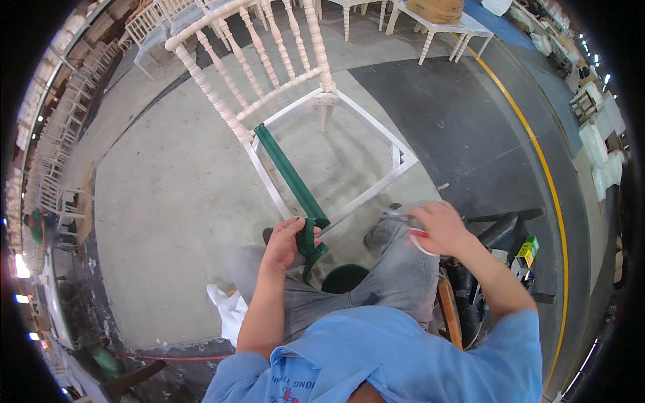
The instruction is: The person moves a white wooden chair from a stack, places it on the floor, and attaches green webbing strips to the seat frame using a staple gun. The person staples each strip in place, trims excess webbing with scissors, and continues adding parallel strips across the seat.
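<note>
In front of me stands a white chair with a turned-spindle back (259, 60) and an open seat frame (373, 191). A green webbing strap (290, 171) runs from the back rail to the front rail along the seat's left side. My left hand (285, 245) is closed on the loose end of this strap, folded at the front rail. Over my right thigh, my right hand (437, 227) grips scissors with red and white handles (420, 235), their blades toward the chair and apart from the strap. Between my legs is a dark green round thing (344, 278), partly hidden.
Right of me lie dark equipment, a green and yellow box (527, 250) and a curved wooden piece (449, 312). White cloth (228, 310) hangs at my left. White tables, one bearing a carton (437, 9), stand ahead. Many white chairs (60, 148) line the left; a yellow line (537, 144) marks the floor.
</note>
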`<control>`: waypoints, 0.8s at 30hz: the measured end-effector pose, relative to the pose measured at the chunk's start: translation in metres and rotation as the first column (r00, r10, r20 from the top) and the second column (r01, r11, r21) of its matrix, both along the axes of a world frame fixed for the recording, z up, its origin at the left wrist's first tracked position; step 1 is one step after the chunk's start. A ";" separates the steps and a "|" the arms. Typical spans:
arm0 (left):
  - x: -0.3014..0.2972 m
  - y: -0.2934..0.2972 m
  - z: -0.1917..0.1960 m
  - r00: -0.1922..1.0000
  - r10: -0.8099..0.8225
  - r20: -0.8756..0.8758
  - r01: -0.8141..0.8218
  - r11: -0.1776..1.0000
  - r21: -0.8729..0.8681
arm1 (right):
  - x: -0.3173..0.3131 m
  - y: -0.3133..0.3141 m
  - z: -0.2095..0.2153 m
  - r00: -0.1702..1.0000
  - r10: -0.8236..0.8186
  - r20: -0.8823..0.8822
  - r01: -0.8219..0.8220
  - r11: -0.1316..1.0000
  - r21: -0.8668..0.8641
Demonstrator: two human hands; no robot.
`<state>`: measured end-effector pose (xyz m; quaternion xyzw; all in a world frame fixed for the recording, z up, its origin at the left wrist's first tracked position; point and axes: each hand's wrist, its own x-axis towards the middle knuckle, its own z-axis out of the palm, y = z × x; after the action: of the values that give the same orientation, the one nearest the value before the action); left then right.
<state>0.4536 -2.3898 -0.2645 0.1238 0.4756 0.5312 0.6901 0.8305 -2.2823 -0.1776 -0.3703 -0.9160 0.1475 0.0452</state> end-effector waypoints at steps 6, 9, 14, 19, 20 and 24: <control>0.004 0.008 0.018 0.998 -0.041 -0.057 0.038 0.997 -0.067 | -0.096 0.066 -0.082 0.871 0.483 0.089 -0.481 0.876 -0.046; 0.006 0.005 0.019 0.998 -0.045 -0.048 0.042 0.996 -0.081 | -0.120 0.072 -0.098 0.825 0.562 0.059 -0.563 0.826 0.013; 0.010 0.005 0.022 0.996 -0.037 -0.080 0.029 0.995 -0.097 | -0.146 0.075 -0.111 0.755 0.652 0.076 -0.656 0.753 0.055; 0.001 -0.008 0.031 0.998 0.063 -0.001 -0.063 0.998 0.026 | -0.152 0.076 -0.107 0.763 0.629 0.144 -0.628 0.776 -0.062; -0.004 -0.013 0.037 0.996 0.089 0.011 -0.090 0.992 0.086 | -0.147 0.078 -0.103 0.800 0.592 0.095 -0.589 0.806 -0.059; 0.040 -0.002 0.084 0.978 0.192 0.080 -0.203 0.963 0.176 | -0.076 0.076 -0.076 0.965 0.191 -0.180 -0.196 0.981 -0.009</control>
<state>0.4936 -2.3919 -0.1803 0.1220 0.4132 0.6425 0.6337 0.7542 -2.2063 -0.2532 -0.2650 -0.9380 0.1961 0.1072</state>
